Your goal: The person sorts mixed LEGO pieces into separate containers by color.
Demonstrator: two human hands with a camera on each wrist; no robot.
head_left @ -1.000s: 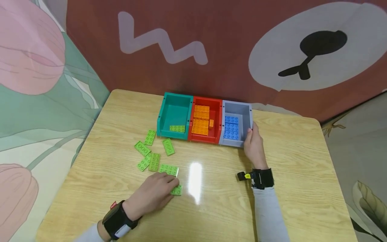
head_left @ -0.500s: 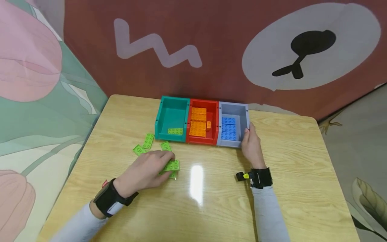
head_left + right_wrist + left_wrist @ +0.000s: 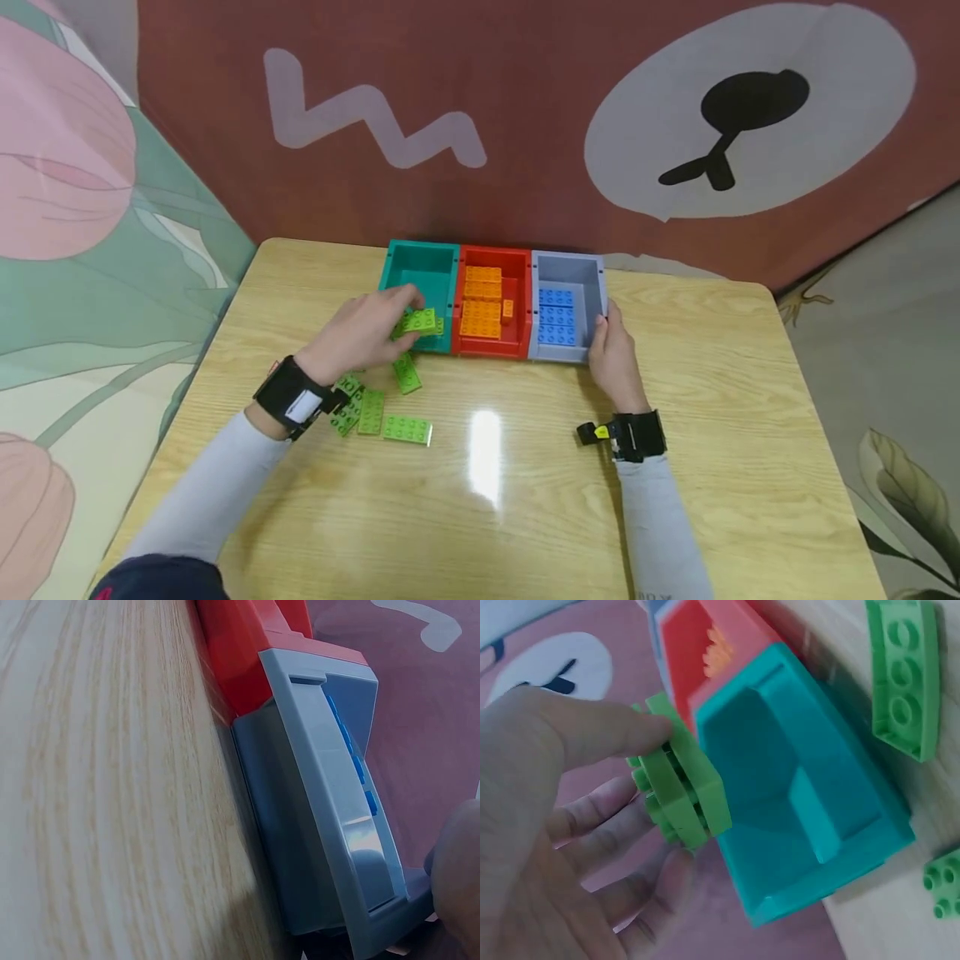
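Observation:
My left hand (image 3: 360, 333) pinches two green building bricks (image 3: 682, 787), one against the other, between thumb and fingers. It holds them over the front part of the teal bin (image 3: 423, 260); in the left wrist view they are beside the bin's opening. Another green brick (image 3: 440, 327) lies inside that bin, mostly hidden behind the held ones. At the far right of the row, my right hand (image 3: 618, 367) grips the side wall of the grey-blue bin (image 3: 562, 354), thumb at its rim. In the right wrist view only part of this hand shows, at the right edge.
Between the two bins stands a red bin (image 3: 517, 271) with several orange bricks (image 3: 482, 319). Blue bricks (image 3: 557, 317) lie in the grey-blue bin. Loose green bricks (image 3: 407, 429) are scattered on the wooden table (image 3: 540, 500), some partly under my left wrist. A patterned wall (image 3: 525, 200) rises behind.
My left hand has lifted green bricks off the table and carried them away from me to the teal bin. My right hand keeps its grip on the grey-blue bin.

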